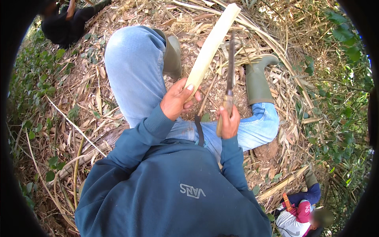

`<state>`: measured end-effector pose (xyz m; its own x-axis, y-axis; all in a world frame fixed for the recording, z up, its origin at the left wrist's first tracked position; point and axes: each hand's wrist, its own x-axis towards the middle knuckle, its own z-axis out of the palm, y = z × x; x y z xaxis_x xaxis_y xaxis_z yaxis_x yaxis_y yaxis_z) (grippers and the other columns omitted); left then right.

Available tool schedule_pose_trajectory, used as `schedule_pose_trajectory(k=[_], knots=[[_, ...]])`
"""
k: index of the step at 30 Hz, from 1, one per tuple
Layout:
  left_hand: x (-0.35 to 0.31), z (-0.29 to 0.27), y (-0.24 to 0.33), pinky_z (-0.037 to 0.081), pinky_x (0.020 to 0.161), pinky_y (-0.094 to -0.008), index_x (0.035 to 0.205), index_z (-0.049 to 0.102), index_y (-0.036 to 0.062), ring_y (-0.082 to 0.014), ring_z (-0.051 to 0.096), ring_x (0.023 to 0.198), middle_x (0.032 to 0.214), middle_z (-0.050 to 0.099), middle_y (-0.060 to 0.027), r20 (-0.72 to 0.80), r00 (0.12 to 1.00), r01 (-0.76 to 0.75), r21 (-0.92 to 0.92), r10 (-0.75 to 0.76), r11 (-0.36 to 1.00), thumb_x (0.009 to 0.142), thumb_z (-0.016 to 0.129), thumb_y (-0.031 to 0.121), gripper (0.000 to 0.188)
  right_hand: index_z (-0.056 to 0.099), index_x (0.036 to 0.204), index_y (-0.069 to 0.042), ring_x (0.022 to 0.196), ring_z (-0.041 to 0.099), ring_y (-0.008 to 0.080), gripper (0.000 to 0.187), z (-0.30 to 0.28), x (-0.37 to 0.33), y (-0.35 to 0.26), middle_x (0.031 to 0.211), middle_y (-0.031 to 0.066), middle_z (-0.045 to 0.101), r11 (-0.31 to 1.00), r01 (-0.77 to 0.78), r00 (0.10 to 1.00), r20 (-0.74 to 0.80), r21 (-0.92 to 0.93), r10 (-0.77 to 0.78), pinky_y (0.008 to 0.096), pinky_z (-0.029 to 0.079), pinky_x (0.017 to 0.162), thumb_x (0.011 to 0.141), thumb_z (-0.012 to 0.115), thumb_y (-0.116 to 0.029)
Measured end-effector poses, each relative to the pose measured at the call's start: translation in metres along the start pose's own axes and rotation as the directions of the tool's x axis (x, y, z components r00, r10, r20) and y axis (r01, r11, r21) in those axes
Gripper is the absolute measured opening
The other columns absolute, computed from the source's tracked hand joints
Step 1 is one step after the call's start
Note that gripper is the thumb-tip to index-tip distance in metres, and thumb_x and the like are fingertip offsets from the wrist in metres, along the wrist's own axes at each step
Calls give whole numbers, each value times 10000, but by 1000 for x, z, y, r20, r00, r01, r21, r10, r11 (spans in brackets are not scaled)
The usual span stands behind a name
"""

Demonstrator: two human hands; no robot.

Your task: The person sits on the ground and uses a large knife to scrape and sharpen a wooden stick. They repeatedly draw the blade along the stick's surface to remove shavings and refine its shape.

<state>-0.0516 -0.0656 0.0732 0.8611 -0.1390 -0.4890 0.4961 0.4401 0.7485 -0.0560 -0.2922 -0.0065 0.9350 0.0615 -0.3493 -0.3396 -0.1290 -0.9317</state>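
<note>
A long, pale, flat piece of wood [213, 45] slants up and away to the right, its lower end in my left hand [175, 99]. The thumb lies along its face and the fingers close round the edge. Beside it, my right hand [229, 121] grips the wooden handle of a long knife [231, 65]. Its dark, narrow blade points away from me, a little right of the wood and apart from it. My knees in light blue jeans are on either side, and a thin stick and a dark strap [199, 130] lie between them.
Dry leaves and shavings [205, 29] cover the ground around my green rubber boots [258, 83]. Long split strips [294, 71] curve along the right. A log [98, 146] lies at my left. One person [65, 25] is at the far left, another [296, 213] at the near right.
</note>
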Motion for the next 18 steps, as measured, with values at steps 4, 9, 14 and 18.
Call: schedule_pose_trajectory(k=[4,9,14,18], knots=[[-2,13,24,296,467,-172,1246,484,21,-39,381,569,927,580,-43,67,992,-113,24,111,993,1047,450,228,289,534,1049,1,589,544,121,227,-11,-9,-15,706,55,562,991,119,993,-36,58,-117,284,471,546,894,656,-111],[-9,29,64,292,446,-166,1279,468,18,-39,395,555,929,578,-49,182,954,-250,46,238,967,1045,463,249,329,568,951,-2,613,593,150,215,-22,-4,-83,686,62,593,951,263,961,-42,-161,-273,304,491,601,823,717,-92],[-33,59,101,304,399,-176,1281,461,6,-55,421,481,921,577,-64,134,948,-302,103,288,948,1043,477,278,362,595,909,-14,664,658,306,247,-23,5,-147,713,143,631,719,531,831,107,-448,-546,369,503,635,715,742,-57],[-28,32,92,306,380,-190,1247,468,-2,-69,418,448,881,577,-77,91,956,-288,96,280,953,1035,489,243,325,602,905,-40,675,650,347,287,-10,8,-175,759,135,648,537,670,715,254,-513,-651,402,497,611,664,749,-91]])
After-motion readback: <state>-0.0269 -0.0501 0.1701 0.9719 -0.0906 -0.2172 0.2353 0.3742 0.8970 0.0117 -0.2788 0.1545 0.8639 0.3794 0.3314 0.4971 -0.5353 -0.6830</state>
